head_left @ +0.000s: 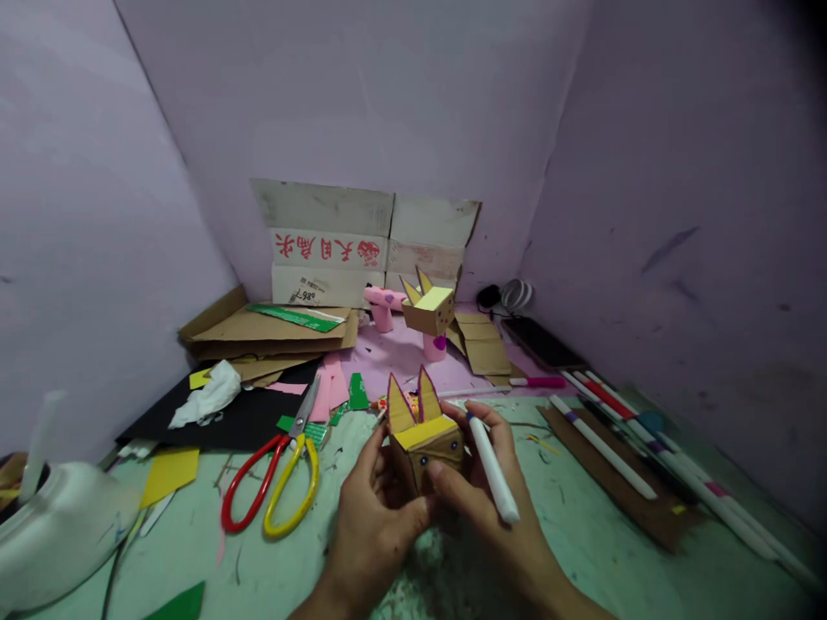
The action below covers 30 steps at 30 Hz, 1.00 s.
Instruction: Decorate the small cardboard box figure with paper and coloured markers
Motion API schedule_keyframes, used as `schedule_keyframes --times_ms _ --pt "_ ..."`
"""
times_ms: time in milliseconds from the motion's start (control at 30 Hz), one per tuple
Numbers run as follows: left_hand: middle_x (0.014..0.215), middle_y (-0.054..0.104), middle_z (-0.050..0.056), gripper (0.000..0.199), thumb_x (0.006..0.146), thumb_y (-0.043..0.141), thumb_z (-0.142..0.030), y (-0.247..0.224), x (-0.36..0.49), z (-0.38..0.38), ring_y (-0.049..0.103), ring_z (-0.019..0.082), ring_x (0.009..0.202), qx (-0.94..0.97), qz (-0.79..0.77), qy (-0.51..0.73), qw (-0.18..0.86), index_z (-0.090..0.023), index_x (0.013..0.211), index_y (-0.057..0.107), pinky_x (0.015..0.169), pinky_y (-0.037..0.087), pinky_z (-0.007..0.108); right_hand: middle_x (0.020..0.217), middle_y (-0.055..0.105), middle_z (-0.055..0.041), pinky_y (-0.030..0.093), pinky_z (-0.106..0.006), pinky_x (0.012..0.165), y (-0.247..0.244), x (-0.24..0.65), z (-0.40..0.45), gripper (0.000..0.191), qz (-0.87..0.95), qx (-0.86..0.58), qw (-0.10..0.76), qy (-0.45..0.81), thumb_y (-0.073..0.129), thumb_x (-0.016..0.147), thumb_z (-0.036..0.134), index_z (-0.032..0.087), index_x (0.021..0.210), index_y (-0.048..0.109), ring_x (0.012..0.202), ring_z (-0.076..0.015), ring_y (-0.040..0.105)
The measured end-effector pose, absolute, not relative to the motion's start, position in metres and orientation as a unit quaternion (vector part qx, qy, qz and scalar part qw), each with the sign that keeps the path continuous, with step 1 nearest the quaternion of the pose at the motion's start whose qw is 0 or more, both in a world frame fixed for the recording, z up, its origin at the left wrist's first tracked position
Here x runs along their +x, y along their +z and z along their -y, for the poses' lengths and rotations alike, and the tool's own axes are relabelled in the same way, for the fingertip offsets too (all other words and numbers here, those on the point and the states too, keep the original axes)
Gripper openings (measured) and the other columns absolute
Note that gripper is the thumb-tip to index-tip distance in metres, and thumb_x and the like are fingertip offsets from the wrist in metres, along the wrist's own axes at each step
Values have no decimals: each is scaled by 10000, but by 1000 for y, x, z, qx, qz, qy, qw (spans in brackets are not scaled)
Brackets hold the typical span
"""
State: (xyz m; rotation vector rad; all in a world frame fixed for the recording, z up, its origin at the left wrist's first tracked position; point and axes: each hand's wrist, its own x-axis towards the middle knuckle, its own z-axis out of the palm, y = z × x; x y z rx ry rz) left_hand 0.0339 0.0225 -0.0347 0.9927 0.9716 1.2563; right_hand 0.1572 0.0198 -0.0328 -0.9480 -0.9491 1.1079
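Between both hands is a small cardboard animal head, with a yellow top, two pointed ears edged in purple and drawn dark dots on its front. My left hand is closed around its left side. My right hand grips its right side, thumb on the front face, and a white marker with a dark blue tip lies across that hand, held between the fingers. Just left of my left hand rest scissors with one red and one yellow handle. A similar cardboard head sits on a pink support farther back.
Flattened cardboard and a printed white box panel stand at the back left. Several markers and a brown cardboard strip lie right. A phone is near the right wall, and a white container occupies the front left.
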Motion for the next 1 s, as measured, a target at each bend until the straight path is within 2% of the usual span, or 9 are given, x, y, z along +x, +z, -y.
schedule_keyframes --times_ms 167,500,733,1000 --pt "1276 635 191 1053 532 893 -244 -31 34 -22 623 333 1145 426 -430 537 587 -92 1428 361 903 547 328 1305 544 -49 472 -394 955 -30 159 -17 543 425 -416 638 488 723 739 253 321 1176 409 1149 -252 576" --pt "1365 567 202 1066 582 877 -262 -38 30 -23 560 325 1237 442 -426 519 594 -103 1456 288 972 521 326 1320 541 -29 464 -392 965 -37 160 -19 570 440 -420 631 482 714 730 228 343 1182 387 1161 -248 570" --pt "1298 620 197 955 547 869 -186 -35 34 -22 617 320 1164 421 -427 535 596 -106 1368 387 930 550 330 1316 532 -45 459 -396 958 -31 156 -17 579 429 -419 639 482 712 725 244 328 1188 376 1142 -254 575" --pt "1295 617 206 987 532 860 -196 -31 36 -21 608 317 1172 411 -431 545 590 -76 1372 357 922 541 303 1256 540 -32 461 -395 931 -21 150 -14 563 398 -418 652 491 718 714 277 330 1160 377 1088 -251 595"
